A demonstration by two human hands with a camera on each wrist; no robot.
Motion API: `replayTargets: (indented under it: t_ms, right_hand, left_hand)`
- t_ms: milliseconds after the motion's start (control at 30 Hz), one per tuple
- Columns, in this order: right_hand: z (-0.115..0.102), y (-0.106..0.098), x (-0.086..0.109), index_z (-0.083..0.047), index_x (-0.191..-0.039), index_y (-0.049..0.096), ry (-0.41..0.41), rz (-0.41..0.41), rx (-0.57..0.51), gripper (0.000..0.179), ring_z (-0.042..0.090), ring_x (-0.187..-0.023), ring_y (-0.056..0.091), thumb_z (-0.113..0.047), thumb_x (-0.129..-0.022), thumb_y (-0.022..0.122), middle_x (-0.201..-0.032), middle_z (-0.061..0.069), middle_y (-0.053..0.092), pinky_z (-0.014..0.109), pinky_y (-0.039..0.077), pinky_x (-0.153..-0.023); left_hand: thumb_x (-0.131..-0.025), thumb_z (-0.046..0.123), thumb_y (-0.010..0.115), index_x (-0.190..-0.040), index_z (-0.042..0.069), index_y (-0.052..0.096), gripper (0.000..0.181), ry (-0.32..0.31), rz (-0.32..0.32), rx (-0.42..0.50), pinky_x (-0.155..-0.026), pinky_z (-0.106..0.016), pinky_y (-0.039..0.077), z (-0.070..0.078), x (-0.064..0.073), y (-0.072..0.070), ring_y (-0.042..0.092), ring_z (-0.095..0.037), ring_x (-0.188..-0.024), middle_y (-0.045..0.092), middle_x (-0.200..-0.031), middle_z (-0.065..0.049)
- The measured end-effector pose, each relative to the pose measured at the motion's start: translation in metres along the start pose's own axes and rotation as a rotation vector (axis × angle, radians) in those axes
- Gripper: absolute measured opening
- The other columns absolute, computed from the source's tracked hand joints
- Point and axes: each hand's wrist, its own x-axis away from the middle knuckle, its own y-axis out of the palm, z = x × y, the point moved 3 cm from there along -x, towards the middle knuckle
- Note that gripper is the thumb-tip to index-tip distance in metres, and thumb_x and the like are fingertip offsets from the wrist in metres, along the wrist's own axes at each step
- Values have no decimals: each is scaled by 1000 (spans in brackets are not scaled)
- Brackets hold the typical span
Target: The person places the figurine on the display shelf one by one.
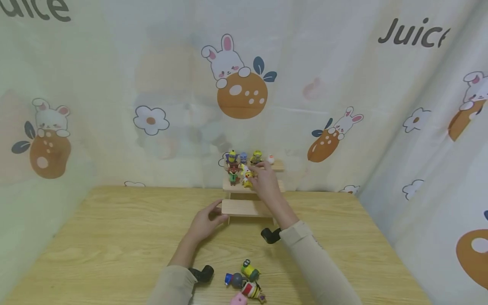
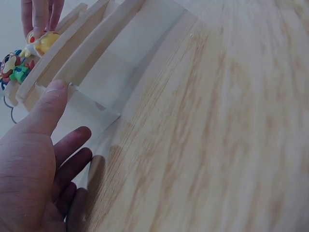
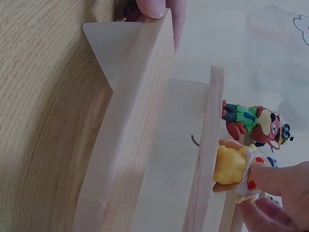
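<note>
Right grip pinching yellow figurine at wooden stand, middle step, centre of frame! Left grip loosely spread, thumb touching stand's end; more figurines lower centre.

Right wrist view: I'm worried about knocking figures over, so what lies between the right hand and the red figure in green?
The right wrist view shows the yellow-and-white figure there, pinched by the right hand, beside the red figure in green.

The yellow toy has white and red patches, the fox figure is red-brown with green clothing, the shelf pale wood, the counter yellow-brown grained, the curtain rabbit-and-orange-fruit printed.
</note>
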Motion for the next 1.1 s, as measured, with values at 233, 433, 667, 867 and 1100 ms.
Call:
replayTargets:
  t_ms: [233, 433, 667, 867, 1100]
  right_hand:
    - [3, 2, 3, -12, -125, 63, -4, 33, 4, 38, 21, -86, 62, -15, -88, 69, -124, 11, 53, 31, 53, -68]
    - [9, -2, 9, -11, -127, 61, 49, 12, -76, 42, 23, -92, 62, -17, -86, 70, -125, 10, 52, 34, 54, -74]
    - [21, -12, 27, -13, -141, 44, 122, -23, -213, 60, 31, -111, 58, -23, -88, 69, -133, 13, 49, 41, 53, -91]
    - [22, -15, 62, -6, -125, 59, 31, -101, -226, 41, 25, -99, 64, -17, -87, 69, -111, 12, 62, 34, 56, -85]
    - [5, 10, 109, -10, -105, 68, -261, -532, -224, 21, 9, -87, 64, -23, -89, 67, -100, 0, 67, 19, 53, -75]
  left_hand:
    - [-85, 42, 68, -143, 19, 43, 67, 0, -4, -7, -109, -49, 35, -1, 2, 3, 55, -26, -120, 68, -117, -3]
    - [-85, 43, 68, -143, 18, 43, 68, 2, -10, -11, -110, -50, 34, -3, 2, 8, 54, -26, -122, 68, -117, -3]
    - [-84, 45, 67, -143, 19, 43, 69, 2, -12, -20, -110, -50, 34, -3, 2, 12, 54, -26, -122, 68, -117, -2]
    - [-84, 44, 68, -143, 19, 43, 69, 7, -7, -18, -112, -52, 31, -1, 0, 8, 53, -28, -124, 68, -117, -3]
    - [-84, 44, 68, -143, 19, 43, 69, 2, 20, -35, -111, -53, 31, -4, -1, 1, 52, -28, -124, 68, -117, -3]
